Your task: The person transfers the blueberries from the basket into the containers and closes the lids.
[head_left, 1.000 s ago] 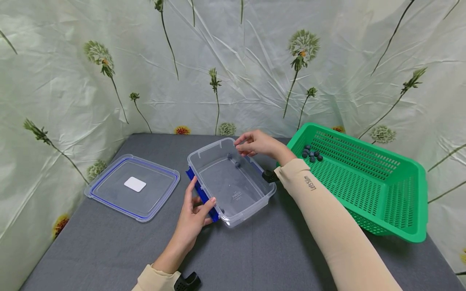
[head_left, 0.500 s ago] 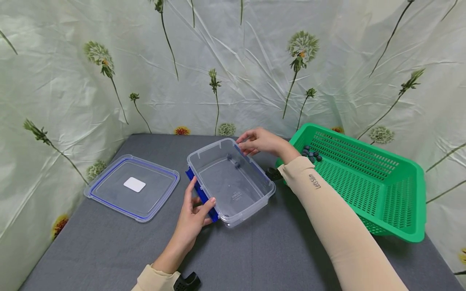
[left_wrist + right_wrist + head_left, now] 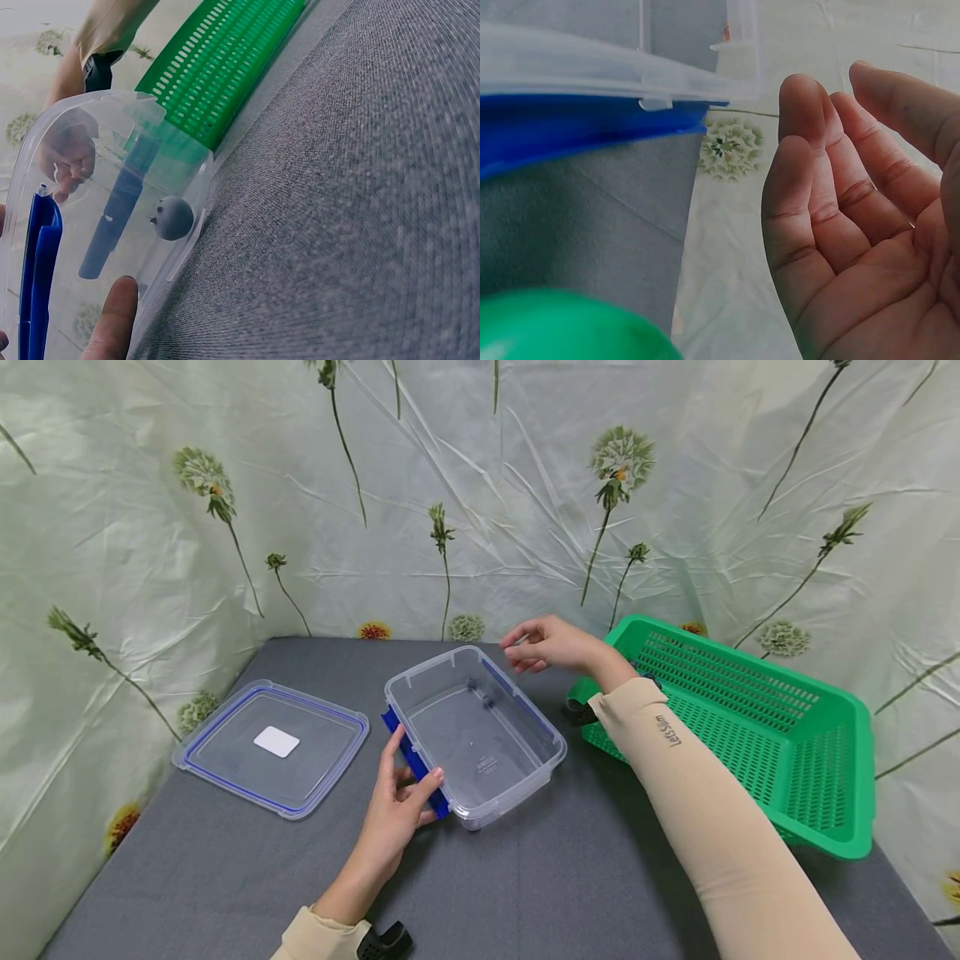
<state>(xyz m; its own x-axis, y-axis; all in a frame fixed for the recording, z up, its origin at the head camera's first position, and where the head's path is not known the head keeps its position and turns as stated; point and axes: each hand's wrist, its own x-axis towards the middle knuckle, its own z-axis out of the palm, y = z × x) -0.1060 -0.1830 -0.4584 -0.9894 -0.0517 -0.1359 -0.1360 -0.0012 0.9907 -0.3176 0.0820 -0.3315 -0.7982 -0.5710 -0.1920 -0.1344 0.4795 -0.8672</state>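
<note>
A clear plastic food container (image 3: 517, 752) with blue side latches sits at mid-table. My left hand (image 3: 397, 806) holds its left side by the blue latch (image 3: 416, 768), thumb near the front corner. Inside lie a few blueberries (image 3: 472, 683); one blueberry (image 3: 174, 218) shows large through the wall in the left wrist view. My right hand (image 3: 551, 645) hovers past the container's far right rim, between it and the green basket (image 3: 780, 760). Its fingers are loosely bent, and the palm is bare in the right wrist view. The right forearm mostly hides the blueberries in the basket.
The container's lid (image 3: 225, 743), with a blue seal and a white label, lies flat on the grey cloth (image 3: 480, 893) to the left. A dandelion-print curtain (image 3: 510, 510) hangs behind the table. The perforated basket stands at the right.
My right hand has drawn away from the container's rim, up and to the right, and its forearm now covers the basket's berries. The left hand and container have stayed put.
</note>
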